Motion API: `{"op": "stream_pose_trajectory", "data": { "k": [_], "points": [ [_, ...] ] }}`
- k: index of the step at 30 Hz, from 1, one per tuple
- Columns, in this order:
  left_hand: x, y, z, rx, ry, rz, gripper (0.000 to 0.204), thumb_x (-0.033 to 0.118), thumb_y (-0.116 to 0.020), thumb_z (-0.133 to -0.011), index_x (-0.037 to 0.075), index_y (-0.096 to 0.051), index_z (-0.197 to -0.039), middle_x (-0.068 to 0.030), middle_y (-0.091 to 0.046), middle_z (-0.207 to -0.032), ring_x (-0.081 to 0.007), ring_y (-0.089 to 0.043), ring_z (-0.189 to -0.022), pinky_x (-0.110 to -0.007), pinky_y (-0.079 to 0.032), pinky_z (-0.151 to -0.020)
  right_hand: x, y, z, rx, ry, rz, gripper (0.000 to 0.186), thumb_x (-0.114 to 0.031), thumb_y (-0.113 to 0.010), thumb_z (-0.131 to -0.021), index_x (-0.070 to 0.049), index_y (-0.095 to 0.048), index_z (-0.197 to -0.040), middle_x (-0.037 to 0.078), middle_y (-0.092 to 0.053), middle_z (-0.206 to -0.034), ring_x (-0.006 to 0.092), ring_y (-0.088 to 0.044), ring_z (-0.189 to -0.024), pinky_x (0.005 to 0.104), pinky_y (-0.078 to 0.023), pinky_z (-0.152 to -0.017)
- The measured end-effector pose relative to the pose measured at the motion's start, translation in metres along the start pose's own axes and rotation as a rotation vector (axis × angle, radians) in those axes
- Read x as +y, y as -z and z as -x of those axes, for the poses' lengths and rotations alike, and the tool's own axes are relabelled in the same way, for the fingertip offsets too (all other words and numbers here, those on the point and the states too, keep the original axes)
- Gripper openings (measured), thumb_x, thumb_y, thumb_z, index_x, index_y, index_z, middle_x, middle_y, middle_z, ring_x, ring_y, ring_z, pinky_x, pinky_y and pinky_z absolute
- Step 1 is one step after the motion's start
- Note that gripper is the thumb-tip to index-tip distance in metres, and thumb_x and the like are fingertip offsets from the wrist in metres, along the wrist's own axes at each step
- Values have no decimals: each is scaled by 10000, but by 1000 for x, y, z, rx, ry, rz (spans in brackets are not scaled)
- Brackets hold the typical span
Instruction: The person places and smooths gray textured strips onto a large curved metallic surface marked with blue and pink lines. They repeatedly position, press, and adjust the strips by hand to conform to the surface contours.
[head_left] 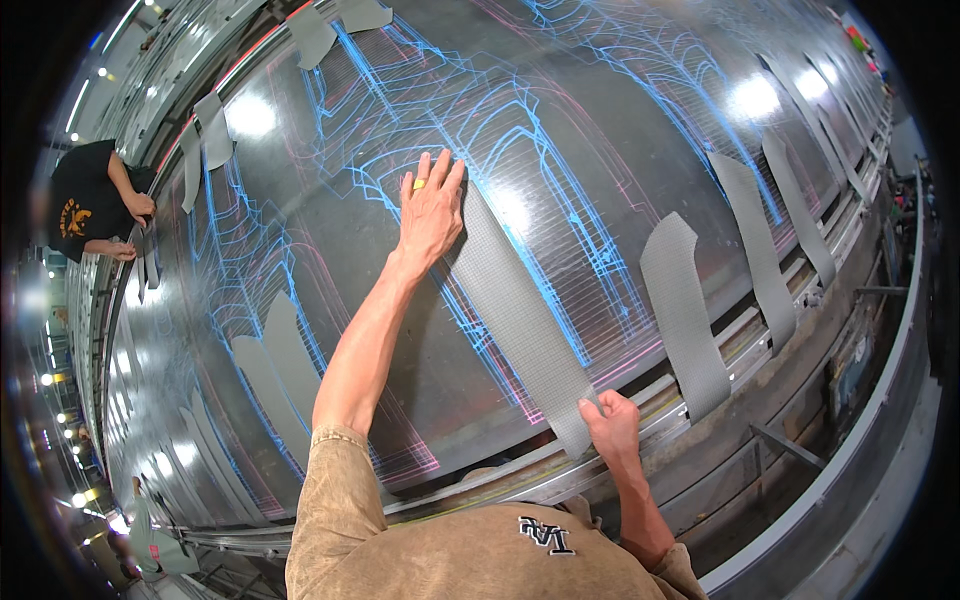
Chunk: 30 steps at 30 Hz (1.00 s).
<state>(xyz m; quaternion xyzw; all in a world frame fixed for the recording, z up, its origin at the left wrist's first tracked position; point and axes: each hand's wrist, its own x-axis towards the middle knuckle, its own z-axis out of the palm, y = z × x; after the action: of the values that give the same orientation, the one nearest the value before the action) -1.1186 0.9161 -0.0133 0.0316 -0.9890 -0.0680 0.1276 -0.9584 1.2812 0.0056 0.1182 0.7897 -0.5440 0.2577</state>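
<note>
Across the bench (425,350), a gray strip (525,320) between two hands

Its far end hides beneath the left hand (432,212), fingers laid flat. The right hand (613,424) pinches the near edge, fingertips' undersides unseen. Glare (514,206) obscures some blue lines (533,280).

White glare (755,98) patches the dark table (590,115) — fisheye rim curved, corners black.
</note>
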Motion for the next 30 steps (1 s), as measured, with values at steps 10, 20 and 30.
{"op": "stream_pose_trajectory", "data": {
  "k": [10,20,30],
  "points": [
    [-46,27,-2,18,617,335,435,203,-733,-777,6,-629,-1150,-166,-637,-1090,-302,-613,-1022,-408,-483,-905,1,1,-2,9,62,84,274,-95,-693,-827,11,-510,-654,-14,-409,-545,52,-327,-543,297,-297,-454],
    [-51,33,-25,-267,622,282,486,304,-840,-658,-2,-628,-970,-155,-678,-930,-303,-653,-940,-438,-498,-847,-13,4,2,-2,22,77,276,-100,-694,-828,-4,-503,-654,-21,-438,-560,44,-343,-547,284,-297,-457],
    [-50,49,-5,-264,930,642,332,121,-798,-741,-20,-591,-959,-93,-671,-776,-143,-635,-544,-260,-564,-502,-5,1,0,-1,1,7,291,-113,-692,-828,-34,-483,-641,-52,-412,-584,32,-320,-564,264,-271,-466]
  ]
}}
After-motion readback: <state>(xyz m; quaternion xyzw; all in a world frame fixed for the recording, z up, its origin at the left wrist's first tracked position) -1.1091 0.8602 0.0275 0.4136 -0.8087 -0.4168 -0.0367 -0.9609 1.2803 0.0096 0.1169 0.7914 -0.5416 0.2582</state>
